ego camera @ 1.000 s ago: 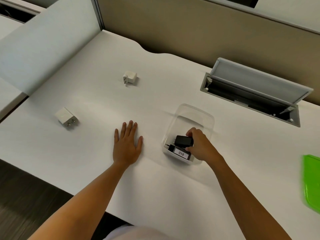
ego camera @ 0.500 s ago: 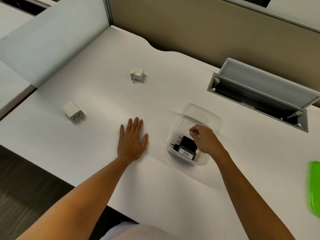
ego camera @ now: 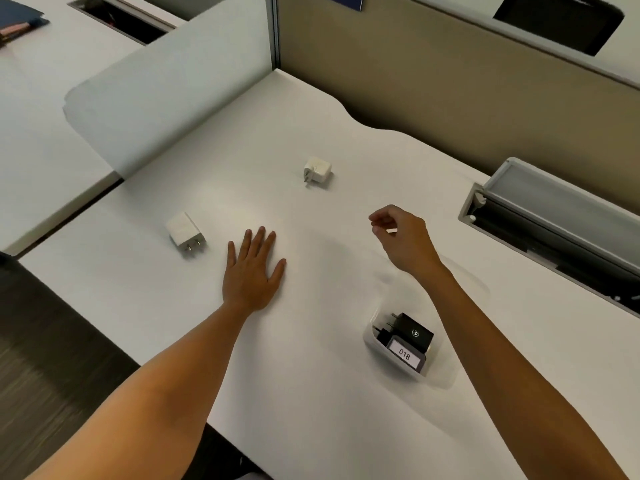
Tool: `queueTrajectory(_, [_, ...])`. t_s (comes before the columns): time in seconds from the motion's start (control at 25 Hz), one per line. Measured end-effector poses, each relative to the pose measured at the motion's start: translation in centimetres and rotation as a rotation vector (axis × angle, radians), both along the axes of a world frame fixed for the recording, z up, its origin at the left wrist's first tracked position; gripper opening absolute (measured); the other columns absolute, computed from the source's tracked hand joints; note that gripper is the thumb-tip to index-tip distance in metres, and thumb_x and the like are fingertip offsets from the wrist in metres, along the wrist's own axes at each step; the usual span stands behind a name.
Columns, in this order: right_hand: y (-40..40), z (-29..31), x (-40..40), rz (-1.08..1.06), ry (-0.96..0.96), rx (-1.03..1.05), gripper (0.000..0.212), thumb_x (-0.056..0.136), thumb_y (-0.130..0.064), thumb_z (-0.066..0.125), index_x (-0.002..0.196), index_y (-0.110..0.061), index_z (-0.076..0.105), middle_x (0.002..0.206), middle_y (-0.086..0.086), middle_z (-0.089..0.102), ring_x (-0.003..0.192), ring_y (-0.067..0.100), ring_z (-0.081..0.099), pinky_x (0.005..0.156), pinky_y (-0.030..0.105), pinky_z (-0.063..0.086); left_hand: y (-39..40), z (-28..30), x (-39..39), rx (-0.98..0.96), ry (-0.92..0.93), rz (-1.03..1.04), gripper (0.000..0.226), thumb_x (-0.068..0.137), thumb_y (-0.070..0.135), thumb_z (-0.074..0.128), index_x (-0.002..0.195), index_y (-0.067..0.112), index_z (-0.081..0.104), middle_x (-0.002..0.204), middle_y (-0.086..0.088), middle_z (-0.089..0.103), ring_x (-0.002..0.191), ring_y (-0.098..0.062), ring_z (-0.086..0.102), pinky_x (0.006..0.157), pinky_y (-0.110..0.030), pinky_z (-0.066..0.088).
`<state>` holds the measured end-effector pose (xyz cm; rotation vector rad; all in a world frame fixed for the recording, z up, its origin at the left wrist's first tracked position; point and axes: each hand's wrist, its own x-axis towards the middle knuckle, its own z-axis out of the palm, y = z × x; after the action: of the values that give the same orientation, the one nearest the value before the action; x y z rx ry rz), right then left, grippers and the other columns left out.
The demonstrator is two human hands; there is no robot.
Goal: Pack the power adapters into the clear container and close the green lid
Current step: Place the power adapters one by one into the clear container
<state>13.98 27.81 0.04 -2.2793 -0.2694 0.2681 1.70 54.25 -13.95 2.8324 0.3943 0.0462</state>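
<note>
The clear container (ego camera: 375,344) stands on the white desk (ego camera: 311,393) under my right forearm. It holds a black power adapter (ego camera: 412,332) and a grey one labelled 018 (ego camera: 405,355). Two white adapters lie loose on the desk: one with flat prongs (ego camera: 185,233) at the left, one with round pins (ego camera: 317,171) farther back. My left hand (ego camera: 254,268) lies flat on the desk, fingers spread, just right of the flat-prong adapter. My right hand (ego camera: 401,237) hovers empty beyond the container with its fingers loosely curled, right of and nearer than the round-pin adapter. The green lid is out of view.
An open grey cable hatch (ego camera: 554,220) is sunk into the desk at the right. Partition panels (ego camera: 433,74) wall the back and the left side. The desk's front edge runs diagonally at lower left, with dark floor beyond.
My right hand let go of the black adapter in the container and moved up and away toward the round-pin adapter. The view shifted, and the green lid left the frame.
</note>
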Motion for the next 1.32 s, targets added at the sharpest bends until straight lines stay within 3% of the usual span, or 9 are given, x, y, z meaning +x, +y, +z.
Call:
queueTrajectory(0.16, [5.8, -1.9, 4.7, 0.176, 0.060, -0.150, 0.033, 0.088, 0.000, 0.062, 0.119, -0.012, 0.061, 0.115, 0.006, 0.066, 0.105, 0.022, 0.062, 0.090, 0.033, 0.052, -0.2, -0.1, -0.1, 0.007, -0.015, 0.009, 0.067, 0.098, 0.057, 0.025, 0.158, 0.029, 0.017, 0.167, 0.006, 0.011, 0.155, -0.016, 0.001, 0.124, -0.049, 0.001])
queueTrajectory(0.48, [15.6, -4.5, 13.8, 0.407, -0.004, -0.398, 0.066, 0.088, -0.011, 0.067, 0.146, -0.020, 0.037, 0.158, 0.006, 0.023, 0.135, 0.035, 0.039, 0.104, 0.042, 0.043, -0.1, -0.3, 0.3, -0.026, -0.032, 0.025, 0.066, 0.098, 0.056, 0.027, 0.158, 0.030, 0.016, 0.167, 0.007, 0.009, 0.154, -0.014, -0.003, 0.125, -0.048, 0.001])
queueTrajectory(0.56, [16.4, -5.3, 14.9, 0.493, 0.008, -0.513, 0.062, 0.092, -0.016, 0.063, 0.148, -0.022, 0.036, 0.163, 0.003, 0.012, 0.144, 0.037, 0.027, 0.108, 0.044, 0.040, -0.1, -0.3, 0.2, -0.028, -0.033, 0.030, 0.066, 0.098, 0.056, 0.029, 0.158, 0.030, 0.017, 0.167, 0.007, 0.010, 0.154, -0.013, -0.003, 0.125, -0.048, 0.001])
queueTrajectory(0.68, [16.4, -6.2, 15.3, 0.493, -0.054, -0.590, 0.046, 0.096, -0.024, 0.058, 0.139, -0.019, 0.045, 0.157, 0.005, 0.026, 0.138, 0.042, 0.029, 0.098, 0.045, 0.046, -0.3, -0.2, 0.1, -0.025, -0.025, 0.026, 0.066, 0.098, 0.056, 0.029, 0.158, 0.030, 0.017, 0.167, 0.007, 0.010, 0.154, -0.013, -0.002, 0.124, -0.049, 0.002])
queueTrajectory(0.8, [15.0, -6.6, 14.1, 0.457, -0.182, -0.588, 0.034, 0.100, -0.028, 0.049, 0.132, -0.015, 0.048, 0.140, 0.008, 0.041, 0.117, 0.041, 0.046, 0.082, 0.043, 0.048, -0.4, 0.0, 0.2, -0.028, -0.018, 0.030, 0.066, 0.098, 0.056, 0.029, 0.158, 0.030, 0.019, 0.167, 0.007, 0.012, 0.155, -0.014, -0.001, 0.124, -0.048, 0.002])
queueTrajectory(0.92, [12.5, -6.7, 11.7, 0.456, -0.230, -0.513, 0.036, 0.098, -0.027, 0.050, 0.129, -0.010, 0.047, 0.133, 0.007, 0.047, 0.105, 0.037, 0.055, 0.081, 0.041, 0.045, -0.5, 0.0, 0.2, -0.019, -0.024, 0.024, 0.066, 0.098, 0.055, 0.030, 0.158, 0.029, 0.020, 0.167, 0.006, 0.013, 0.155, -0.015, 0.001, 0.124, -0.048, 0.002])
queueTrajectory(1.08, [8.3, -5.0, 7.3, 0.305, 0.023, -0.188, 0.046, 0.088, -0.020, 0.069, 0.129, -0.018, 0.048, 0.132, 0.002, 0.047, 0.110, 0.025, 0.056, 0.085, 0.031, 0.043, -0.6, 0.0, 0.1, -0.027, -0.024, 0.016, 0.066, 0.098, 0.055, 0.029, 0.158, 0.028, 0.021, 0.167, 0.006, 0.014, 0.155, -0.016, 0.001, 0.124, -0.049, 0.002])
queueTrajectory(1.2, [3.5, -2.3, 3.7, 0.161, 0.008, 0.028, 0.056, 0.087, -0.021, 0.073, 0.135, -0.021, 0.044, 0.136, 0.003, 0.039, 0.109, 0.017, 0.054, 0.095, 0.025, 0.043, -0.7, 0.1, 0.1, -0.020, -0.027, 0.006, 0.066, 0.098, 0.055, 0.030, 0.157, 0.027, 0.023, 0.167, 0.005, 0.016, 0.155, -0.017, 0.003, 0.124, -0.051, 0.003])
queueTrajectory(1.32, [-2.9, 0.8, 0.5, 0.073, 0.077, -0.007, 0.058, 0.087, -0.032, 0.072, 0.136, -0.032, 0.041, 0.131, -0.008, 0.039, 0.100, 0.010, 0.059, 0.083, 0.018, 0.045, -0.7, 0.1, 0.0, -0.009, -0.032, 0.002, 0.066, 0.098, 0.055, 0.029, 0.157, 0.025, 0.024, 0.166, 0.003, 0.018, 0.155, -0.019, 0.004, 0.124, -0.052, 0.003])
